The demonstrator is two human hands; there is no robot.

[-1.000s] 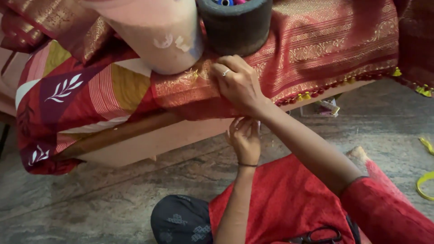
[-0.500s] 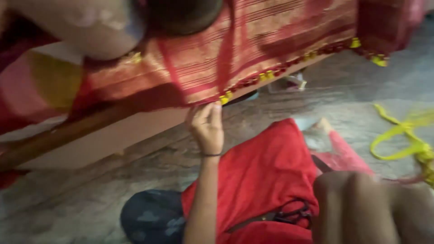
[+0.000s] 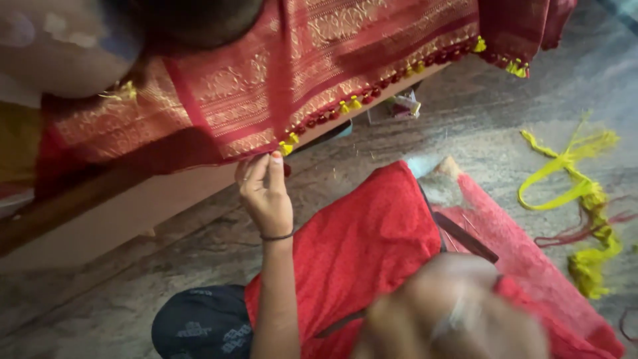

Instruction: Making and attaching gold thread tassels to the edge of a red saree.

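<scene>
Floor point(image 3: 133, 292): grey stone, streaked, filling the lower and right parts of the view.
Sari point(image 3: 266, 100): red cloth with gold woven bands, draped over a ledge at the top and hanging over its front edge.
Ledge point(image 3: 100, 219): pale, with a dark wooden strip under the cloth, running from lower left up to the right.
Lap cloth point(image 3: 359, 246): plain red fabric over the person's legs, below the sari's edge.
Bolster point(image 3: 60, 53): pale, rounded, resting on the sari at the top left, blurred.
Dark cloth point(image 3: 199, 326): navy with a pale print, on the floor at the bottom, just beside the left forearm.
Right hand point(image 3: 452, 312): low in the view over the lap cloth, very blurred; whether its fingers are open or closed cannot be told.
Left hand point(image 3: 266, 193): raised to the sari's lower edge, fingers close together and pinching the hem; a thin dark band sits on the wrist.
Yellow thread point(image 3: 571, 193): a loose tangle on the floor at the right, well apart from both hands.
Tassels point(image 3: 352, 105): small yellow and red tufts in a row along the hem; the nearest yellow one hangs just beside the left fingertips.
</scene>
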